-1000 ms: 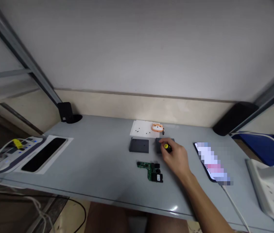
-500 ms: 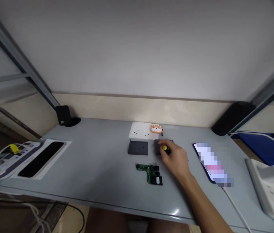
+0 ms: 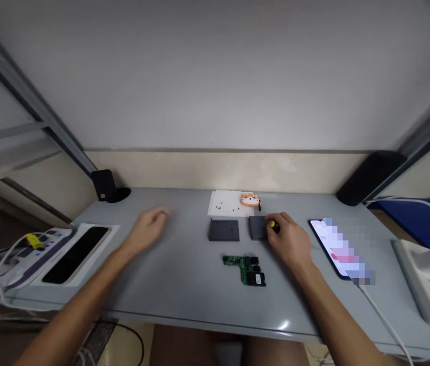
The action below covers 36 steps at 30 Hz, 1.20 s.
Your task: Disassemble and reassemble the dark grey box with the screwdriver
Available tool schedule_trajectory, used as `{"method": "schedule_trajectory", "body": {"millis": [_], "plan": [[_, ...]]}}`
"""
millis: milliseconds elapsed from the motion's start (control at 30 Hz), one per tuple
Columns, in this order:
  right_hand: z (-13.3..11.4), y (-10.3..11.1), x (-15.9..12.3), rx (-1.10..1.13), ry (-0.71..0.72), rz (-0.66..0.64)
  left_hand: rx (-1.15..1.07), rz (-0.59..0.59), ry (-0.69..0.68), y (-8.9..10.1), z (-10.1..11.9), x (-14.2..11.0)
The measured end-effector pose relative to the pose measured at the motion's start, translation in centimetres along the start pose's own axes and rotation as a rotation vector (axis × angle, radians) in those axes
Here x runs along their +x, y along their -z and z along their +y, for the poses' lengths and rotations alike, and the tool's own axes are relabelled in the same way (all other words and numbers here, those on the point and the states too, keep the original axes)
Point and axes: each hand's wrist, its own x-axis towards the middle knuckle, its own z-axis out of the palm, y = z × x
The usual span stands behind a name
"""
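Note:
My right hand (image 3: 290,239) is closed around a small screwdriver (image 3: 274,226), whose black handle has a yellow end cap. It is over the right side of a dark grey case half (image 3: 256,229), partly hiding it. The screwdriver's tip is out of sight. To the left lies another dark grey case half (image 3: 224,231), flat and shallow. Nearer me is a green circuit board (image 3: 243,263) with black parts. My left hand (image 3: 148,229) is above the left part of the table, touching none of these pieces. Motion smears its fingers.
Behind the case halves, white paper (image 3: 218,206) carries several tiny dark screws and an orange animal-faced case (image 3: 250,200). A lit phone (image 3: 335,249) on a cable lies right. Power strips (image 3: 424,290) and a dark phone (image 3: 75,254) flank the grey table (image 3: 161,290).
My left hand has come into view from the lower left, over the table. The right hand still holds the screwdriver at the case half, showing more of its left side. The view has shifted slightly.

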Motion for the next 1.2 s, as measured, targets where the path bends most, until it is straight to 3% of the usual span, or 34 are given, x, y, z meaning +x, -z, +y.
{"method": "schedule_trajectory", "body": {"millis": [67, 167, 300, 567, 767, 1033, 1200], "plan": [[0.2, 0.0, 0.1, 0.0, 0.0, -0.002, -0.02, -0.132, -0.096, -2.9, 1.3, 0.9], [0.5, -0.2, 0.2, -0.006, 0.029, -0.012, -0.05, -0.169, -0.151, -7.0, 3.1, 2.2], [0.6, -0.5, 0.0, 0.047, 0.112, 0.008, -0.137, -0.19, -0.121, -9.6, 3.9, 2.8], [-0.2, -0.8, -0.7, 0.093, 0.216, -0.06, -0.11, -0.267, -0.137, -10.2, 3.3, 1.6], [-0.3, -0.8, -0.8, 0.148, 0.203, -0.057, -0.131, -0.285, -0.118, -10.1, 3.3, 1.6], [-0.2, -0.5, -0.6, 0.138, 0.202, -0.063, -0.177, -0.25, -0.092, -9.9, 3.2, 1.4], [-0.3, -0.1, -0.7, 0.157, 0.282, -0.098, -0.148, -0.241, -0.113, -10.1, 3.2, 1.3]]}}
